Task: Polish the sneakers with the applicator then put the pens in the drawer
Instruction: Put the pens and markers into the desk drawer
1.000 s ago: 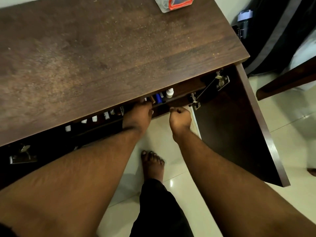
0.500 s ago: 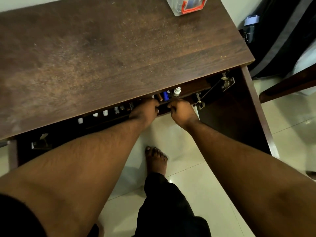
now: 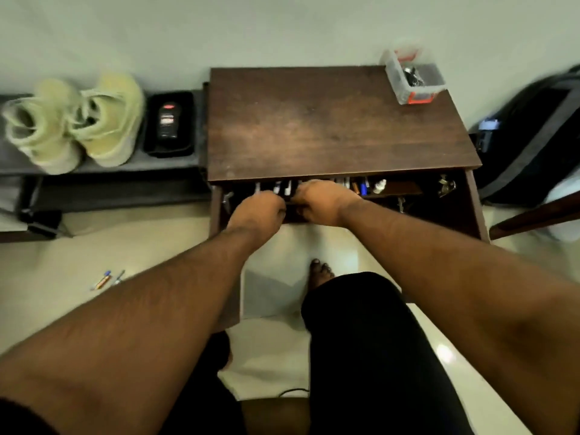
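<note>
Dark wood desk (image 3: pixel 329 127) against the far wall: clear plastic box (image 3: pixel 412 78) on its far right corner. Low grey shelf (image 3: pixel 150 166) left of the desk: pale sneakers (image 3: pixel 75 120) side by side, black tray (image 3: pixel 169 124) just right of them. Pale tiled floor (image 3: pixel 150 240): two pens (image 3: pixel 108 279) near left.

Table (image 3: pixel 329 127) was dk brown w/ wood grain. Sneakers (image 3: pixel 75 120) pale yellow-green. Tray (image 3: pixel 169 124) blk, bottle (image 3: pixel 167 121) in it blk w/ red & white label. Clear box (image 3: pixel 411 78) had orange trim. Floor (image 3: pixel 56 255) cream. Trousers (image 3: pixel 370 340) blk.
</note>
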{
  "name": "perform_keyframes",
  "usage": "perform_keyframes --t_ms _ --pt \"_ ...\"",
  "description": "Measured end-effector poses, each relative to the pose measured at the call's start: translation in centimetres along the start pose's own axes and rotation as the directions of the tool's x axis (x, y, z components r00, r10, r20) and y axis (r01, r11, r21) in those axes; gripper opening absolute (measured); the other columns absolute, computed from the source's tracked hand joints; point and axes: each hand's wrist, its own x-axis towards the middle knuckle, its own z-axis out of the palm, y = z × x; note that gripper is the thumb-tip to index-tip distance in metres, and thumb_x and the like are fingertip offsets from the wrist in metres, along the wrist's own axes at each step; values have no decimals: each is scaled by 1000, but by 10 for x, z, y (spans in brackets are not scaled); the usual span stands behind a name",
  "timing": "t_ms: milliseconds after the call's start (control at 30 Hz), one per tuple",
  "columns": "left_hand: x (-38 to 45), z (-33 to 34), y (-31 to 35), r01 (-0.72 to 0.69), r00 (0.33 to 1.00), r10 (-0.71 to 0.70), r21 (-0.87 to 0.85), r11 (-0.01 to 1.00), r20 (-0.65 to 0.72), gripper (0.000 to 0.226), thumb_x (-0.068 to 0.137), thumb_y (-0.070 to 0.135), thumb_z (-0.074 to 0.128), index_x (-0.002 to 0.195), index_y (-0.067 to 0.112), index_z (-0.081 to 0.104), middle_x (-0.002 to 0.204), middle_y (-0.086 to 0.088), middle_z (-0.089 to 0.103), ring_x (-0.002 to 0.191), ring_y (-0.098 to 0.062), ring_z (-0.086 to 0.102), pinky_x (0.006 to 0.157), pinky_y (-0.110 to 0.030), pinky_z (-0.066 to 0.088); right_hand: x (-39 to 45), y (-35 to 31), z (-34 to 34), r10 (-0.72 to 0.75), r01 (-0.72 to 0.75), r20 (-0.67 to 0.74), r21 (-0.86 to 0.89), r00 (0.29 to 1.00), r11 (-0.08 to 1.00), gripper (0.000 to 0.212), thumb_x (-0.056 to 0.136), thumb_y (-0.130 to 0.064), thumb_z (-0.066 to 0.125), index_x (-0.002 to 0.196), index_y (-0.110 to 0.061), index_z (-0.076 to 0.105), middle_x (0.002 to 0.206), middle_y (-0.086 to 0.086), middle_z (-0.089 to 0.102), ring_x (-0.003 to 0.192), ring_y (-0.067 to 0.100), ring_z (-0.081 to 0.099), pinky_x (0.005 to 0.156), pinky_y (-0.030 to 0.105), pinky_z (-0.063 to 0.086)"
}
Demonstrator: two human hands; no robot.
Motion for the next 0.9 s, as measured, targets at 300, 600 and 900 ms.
perform_keyframes --t_ms 300,600,900 --pt "-152 -85 -201 310 851 -408 -311 898 -330 21 91 21 57 99 14 75 103 -9 70 97 -32 65 82 -37 52 71 -197 -61 -221 213 -83 -89 972 973 31 95 -24 52 121 -13 65 121 9 61 113 28 56 94 37 44" --pt "-233 57 -360 680 565 -825 -550 485 -28 20 92 20 57 89 9 73 103 -12 68 91 -33 64 71 -31 46 224 -325 34 -413 444 224 -109 883 890 40 95 -23 52 134 -17 55 137 3 52 127 22 48 104 29 35" --pt "-231 188 -440 802 361 -909 -567 190 206 19 93 16 56 98 8 73 97 -13 68 86 -31 62 64 -28 39 335 -373 177 -470 541 439 -43 766 840 43 94 -22 53 137 -22 51 142 -1 46 128 19 45 104 29 37"
